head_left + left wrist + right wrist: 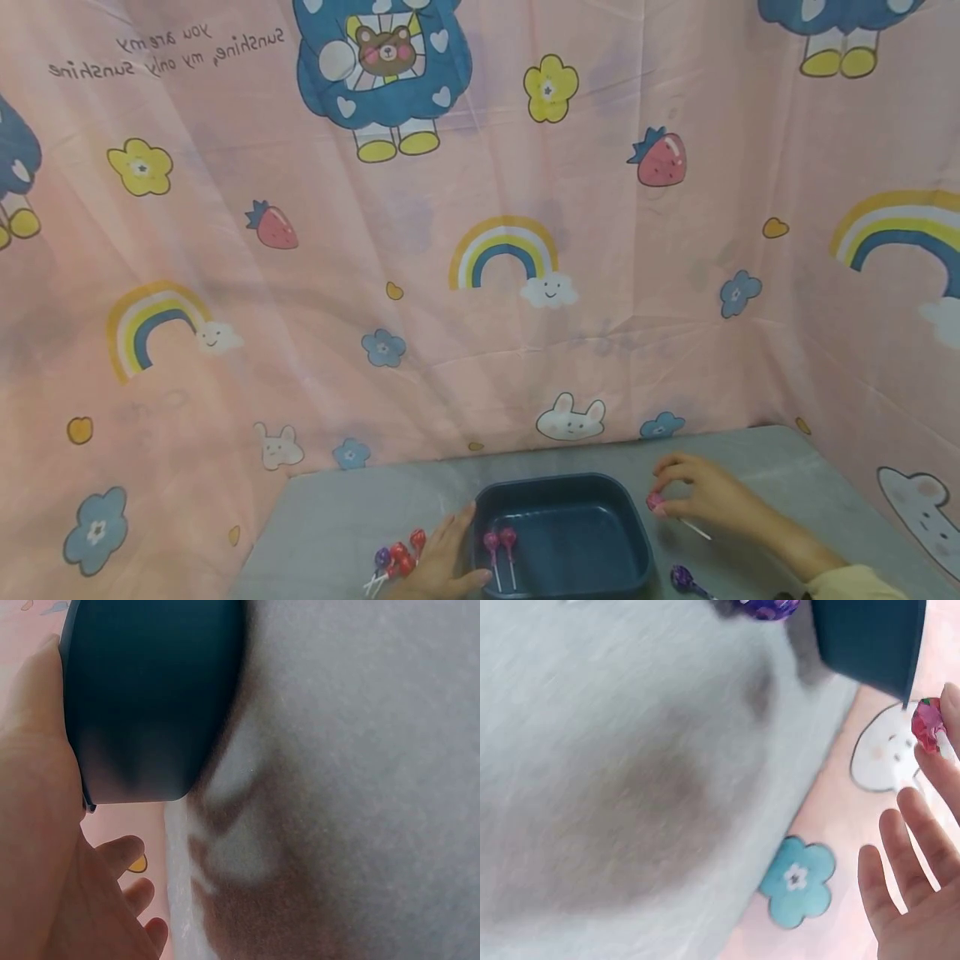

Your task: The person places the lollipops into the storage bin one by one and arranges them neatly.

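My right hand pinches a pink-wrapped lollipop by its candy end, right of the tray and above the tabletop; the white stick points down to the right. In the right wrist view the same lollipop sits between thumb and fingertip, the other fingers spread. My left hand rests against the left side of the dark blue tray, fingers fairly straight. The left wrist view shows that hand along the tray's rim. Two magenta lollipops lie inside the tray at its left.
A bunch of red and purple lollipops lies left of my left hand. One purple lollipop lies right of the tray, near the front. Behind the grey table hangs a pink patterned cloth.
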The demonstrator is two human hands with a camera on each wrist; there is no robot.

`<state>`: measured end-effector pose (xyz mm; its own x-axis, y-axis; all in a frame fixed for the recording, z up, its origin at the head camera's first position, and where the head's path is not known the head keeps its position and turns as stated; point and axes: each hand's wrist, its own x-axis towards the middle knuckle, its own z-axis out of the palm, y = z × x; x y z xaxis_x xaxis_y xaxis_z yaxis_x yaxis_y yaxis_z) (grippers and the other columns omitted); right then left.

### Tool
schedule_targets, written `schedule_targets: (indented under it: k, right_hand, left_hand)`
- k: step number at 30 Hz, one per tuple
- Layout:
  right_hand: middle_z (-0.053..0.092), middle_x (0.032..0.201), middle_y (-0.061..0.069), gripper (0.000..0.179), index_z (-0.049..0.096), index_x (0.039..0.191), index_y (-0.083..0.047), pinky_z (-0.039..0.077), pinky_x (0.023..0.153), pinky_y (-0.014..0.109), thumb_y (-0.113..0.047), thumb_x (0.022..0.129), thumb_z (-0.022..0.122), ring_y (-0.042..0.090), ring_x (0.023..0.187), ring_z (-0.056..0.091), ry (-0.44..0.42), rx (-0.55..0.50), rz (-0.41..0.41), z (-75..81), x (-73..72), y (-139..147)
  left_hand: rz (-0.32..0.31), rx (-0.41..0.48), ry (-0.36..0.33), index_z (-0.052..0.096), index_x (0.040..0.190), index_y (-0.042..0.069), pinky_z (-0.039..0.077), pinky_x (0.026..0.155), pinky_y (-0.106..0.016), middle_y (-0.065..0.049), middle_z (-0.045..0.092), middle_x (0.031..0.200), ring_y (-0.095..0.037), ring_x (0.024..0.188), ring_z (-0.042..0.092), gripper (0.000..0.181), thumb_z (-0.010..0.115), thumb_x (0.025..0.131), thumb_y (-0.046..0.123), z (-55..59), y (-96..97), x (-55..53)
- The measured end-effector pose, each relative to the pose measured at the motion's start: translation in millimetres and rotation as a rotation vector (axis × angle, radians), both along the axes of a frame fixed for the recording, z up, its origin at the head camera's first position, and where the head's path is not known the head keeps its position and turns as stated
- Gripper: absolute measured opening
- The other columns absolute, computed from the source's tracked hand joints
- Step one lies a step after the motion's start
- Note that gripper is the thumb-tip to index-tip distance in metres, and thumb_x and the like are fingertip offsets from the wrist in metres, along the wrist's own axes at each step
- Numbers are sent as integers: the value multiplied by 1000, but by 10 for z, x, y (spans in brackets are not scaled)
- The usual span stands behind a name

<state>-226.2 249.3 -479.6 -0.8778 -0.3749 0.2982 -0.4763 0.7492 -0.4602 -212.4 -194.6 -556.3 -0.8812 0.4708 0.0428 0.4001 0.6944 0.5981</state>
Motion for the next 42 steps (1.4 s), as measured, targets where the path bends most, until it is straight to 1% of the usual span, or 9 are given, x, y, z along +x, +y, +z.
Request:
schedule_targets:
  k: [2, 6, 10, 14, 19, 24, 32, 37, 42]
  right_hand:
    - [63, 104, -6, 19, 68, 83, -37, 49, 72, 26, -51, 71, 75, 11, 93, 59, 44, -2, -2, 17, -14, -61]
    - [64, 101, -10, 22, 68, 80, -38, 50, 73, 28, -54, 68, 76, 12, 92, 60, 104, -5, -43, 19, -40, -197]
    - [63, 101, -12, 24, 66, 77, -38, 50, 76, 32, -56, 65, 77, 15, 94, 60, 83, -34, -78, 20, -56, -338]
    - [62, 100, -13, 24, 65, 76, -36, 50, 79, 36, -55, 66, 77, 15, 95, 59, 52, -62, -87, 21, -65, -472]
    - [60, 94, -16, 23, 65, 74, -36, 50, 78, 33, -54, 67, 77, 8, 91, 57, 89, -83, -88, -11, -72, -632]
    - [60, 94, -16, 22, 66, 74, -34, 51, 78, 32, -49, 66, 79, 7, 90, 57, 113, -109, -80, -41, -85, -792]
    - [59, 91, -14, 27, 63, 72, -31, 50, 80, 34, -48, 63, 82, 8, 90, 57, 107, -106, -92, -85, -109, -1054]
    - [57, 87, -15, 28, 62, 70, -29, 50, 80, 33, -44, 62, 84, 7, 89, 56, 77, -116, -91, -75, -109, -1188]
    - [56, 82, -14, 28, 62, 70, -26, 48, 74, 27, -41, 62, 85, 6, 83, 54, 42, -137, -96, -64, -108, -1304]
  left_hand:
    - [0, 1, 9, 8, 152, 31, 27, 90, -80, -15, 28, 155, -54, 136, 25, 85, 59, 86, 48, 5, -3, 4]
    - [-1, 8, 12, 8, 152, 30, 28, 89, -81, -15, 28, 154, -55, 136, 25, 85, 59, 86, 48, 13, -4, 12]
    - [1, 9, -3, 8, 152, 31, 27, 87, -82, -15, 27, 155, -55, 136, 24, 84, 59, 86, 49, 22, -1, 14]
    - [7, 3, -11, 8, 151, 32, 28, 87, -81, -16, 28, 154, -54, 137, 24, 85, 59, 86, 49, 35, 5, 15]
    - [8, -4, -15, 8, 152, 31, 28, 87, -81, -17, 29, 153, -55, 136, 24, 86, 60, 86, 49, 43, 14, 16]
    - [9, -6, -10, 8, 152, 30, 28, 89, -80, -17, 29, 154, -55, 136, 24, 86, 60, 85, 49, 41, 18, 16]
    - [-5, -3, 14, 8, 152, 28, 28, 89, -80, -16, 28, 154, -56, 135, 25, 85, 59, 86, 49, 46, 11, 20]
    - [-6, -6, 13, 8, 152, 29, 29, 90, -80, -15, 27, 155, -55, 136, 25, 86, 59, 86, 50, 28, 8, 20]
    - [-8, -5, 22, 8, 152, 28, 28, 90, -80, -15, 28, 154, -55, 135, 26, 85, 58, 86, 49, 23, 10, 24]
